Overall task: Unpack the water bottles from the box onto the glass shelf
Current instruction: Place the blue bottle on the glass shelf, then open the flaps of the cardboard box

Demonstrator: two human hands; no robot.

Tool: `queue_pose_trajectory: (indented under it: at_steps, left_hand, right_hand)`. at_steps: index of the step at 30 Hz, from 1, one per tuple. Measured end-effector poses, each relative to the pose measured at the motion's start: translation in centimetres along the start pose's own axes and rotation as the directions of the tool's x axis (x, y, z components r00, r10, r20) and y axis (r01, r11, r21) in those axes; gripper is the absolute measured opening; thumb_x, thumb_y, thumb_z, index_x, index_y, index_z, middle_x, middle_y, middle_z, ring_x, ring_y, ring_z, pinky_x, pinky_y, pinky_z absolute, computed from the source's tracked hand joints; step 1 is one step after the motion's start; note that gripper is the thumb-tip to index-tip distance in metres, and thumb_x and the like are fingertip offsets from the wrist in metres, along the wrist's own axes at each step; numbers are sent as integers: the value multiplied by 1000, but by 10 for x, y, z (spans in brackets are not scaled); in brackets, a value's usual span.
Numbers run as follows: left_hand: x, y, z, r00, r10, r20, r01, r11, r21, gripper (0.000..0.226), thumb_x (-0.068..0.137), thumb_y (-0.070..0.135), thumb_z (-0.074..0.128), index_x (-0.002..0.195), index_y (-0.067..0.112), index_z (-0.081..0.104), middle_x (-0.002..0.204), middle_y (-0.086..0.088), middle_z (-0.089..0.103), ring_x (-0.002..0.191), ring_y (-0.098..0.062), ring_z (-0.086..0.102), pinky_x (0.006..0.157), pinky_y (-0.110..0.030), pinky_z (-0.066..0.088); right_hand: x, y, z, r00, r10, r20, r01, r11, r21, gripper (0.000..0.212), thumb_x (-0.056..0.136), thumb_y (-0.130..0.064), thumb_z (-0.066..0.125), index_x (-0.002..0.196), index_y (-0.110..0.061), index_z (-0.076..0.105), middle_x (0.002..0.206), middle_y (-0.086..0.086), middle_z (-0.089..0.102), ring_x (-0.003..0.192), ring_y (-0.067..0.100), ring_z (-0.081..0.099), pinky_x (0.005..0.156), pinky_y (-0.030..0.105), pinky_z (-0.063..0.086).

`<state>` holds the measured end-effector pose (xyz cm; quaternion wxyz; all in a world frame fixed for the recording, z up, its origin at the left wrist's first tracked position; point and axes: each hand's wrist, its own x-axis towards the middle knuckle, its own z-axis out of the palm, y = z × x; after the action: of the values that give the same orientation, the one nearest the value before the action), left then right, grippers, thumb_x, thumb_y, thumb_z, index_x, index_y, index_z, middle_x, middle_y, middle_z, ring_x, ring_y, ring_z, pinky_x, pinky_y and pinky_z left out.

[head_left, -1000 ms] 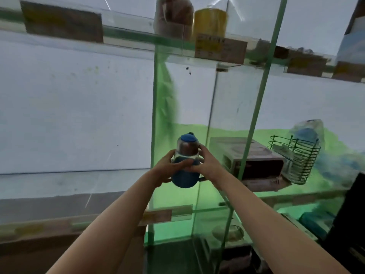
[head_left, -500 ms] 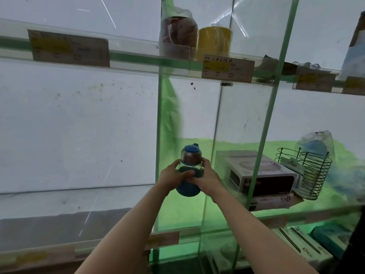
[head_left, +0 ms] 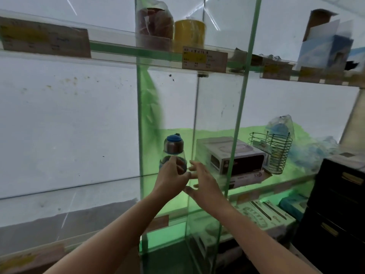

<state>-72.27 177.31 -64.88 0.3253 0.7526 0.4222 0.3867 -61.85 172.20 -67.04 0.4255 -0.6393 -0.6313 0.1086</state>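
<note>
Clear rounded bottle [head_left: 173, 149] w/ steel collar, gripped by left hand [head_left: 171, 179]

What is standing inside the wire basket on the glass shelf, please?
Inside the wire basket stands something wrapped in clear plastic with a blue top rising above the rim, possibly another bottle. Its lower part is blurred behind the wires, so I cannot tell what it is.
</note>
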Motion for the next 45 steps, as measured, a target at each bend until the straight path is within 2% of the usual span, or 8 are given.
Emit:
queue_pose_trajectory:
  at_steps: [2, 8, 14, 18, 24, 32, 40, 45]
  left_hand:
    - [-8, 2, 8, 999, 35, 19, -34, 996, -79, 22, 82, 16, 66, 100, 14, 54, 90, -1, 63, 82, -12, 61, 70, -20, 50]
    - [-33, 25, 40, 970, 181, 162, -133, 954, -269, 14, 81, 12, 66, 89, 19, 57, 80, 4, 64, 71, -5, 59, 59, -8, 46]
    - [-63, 40, 92, 898, 163, 409, 1, 928, -371, 18, 75, 23, 72, 82, 24, 56, 88, -3, 65, 79, -19, 64, 71, -32, 51]
    - [-86, 30, 134, 836, 158, 526, 28, 944, -328, 11, 82, 20, 66, 87, 21, 57, 85, -2, 62, 78, -18, 62, 77, -36, 51]
    - [-121, 18, 190, 737, 133, 662, 30, 973, -229, 10, 83, 17, 61, 89, 21, 55, 78, 4, 61, 81, -22, 60, 83, -40, 52]
    - [-179, 8, 254, 630, 71, 774, 38, 992, -122, 22, 84, 21, 62, 105, 13, 59, 99, -4, 66, 90, -17, 59, 77, -28, 45]
    - [-262, -1, 314, 469, 48, 882, 50, 995, -81, 25, 86, 20, 60, 110, 13, 59, 111, -10, 66, 101, -25, 62, 86, -31, 46]
    - [-297, -14, 335, 463, 47, 885, 14, 998, -60, 28, 86, 15, 57, 114, 10, 61, 115, -10, 65, 106, -25, 59, 84, -26, 42]
  right_hand:
    - [-21, 3, -7, 1000, 7, -21, -6, 999, 36, 63, 81, -9, 70, 133, -22, 37, 126, -1, 48, 94, 2, 57, 70, 12, 49]
    - [-65, 22, -43, 982, 130, -133, -120, 989, 82, 52, 78, -13, 74, 117, -26, 43, 108, -2, 59, 80, 4, 64, 65, 16, 51]
    - [-119, 47, -68, 928, 310, -206, -296, 950, 100, 42, 83, -14, 70, 115, -25, 44, 101, -11, 56, 83, 7, 59, 71, 20, 50]
    - [-165, 66, -82, 866, 430, -254, -430, 901, 57, 48, 85, -26, 68, 125, -21, 41, 103, -6, 54, 85, 2, 56, 66, 11, 47]
    - [-233, 102, -89, 747, 577, -330, -594, 802, 57, 52, 83, -31, 69, 126, -20, 42, 102, -9, 52, 93, 10, 58, 81, 30, 53]
    - [-309, 133, -93, 602, 689, -403, -703, 697, 142, 42, 83, -26, 69, 117, -19, 44, 98, -4, 55, 90, 14, 57, 76, 26, 49]
    - [-391, 140, -97, 489, 809, -327, -848, 529, 41, 40, 88, -23, 63, 122, -15, 43, 112, 2, 54, 98, 16, 57, 81, 26, 46]
    - [-414, 152, -90, 481, 828, -290, -872, 486, -59, 31, 88, -22, 62, 113, -16, 46, 110, 5, 58, 95, 19, 60, 82, 33, 50]
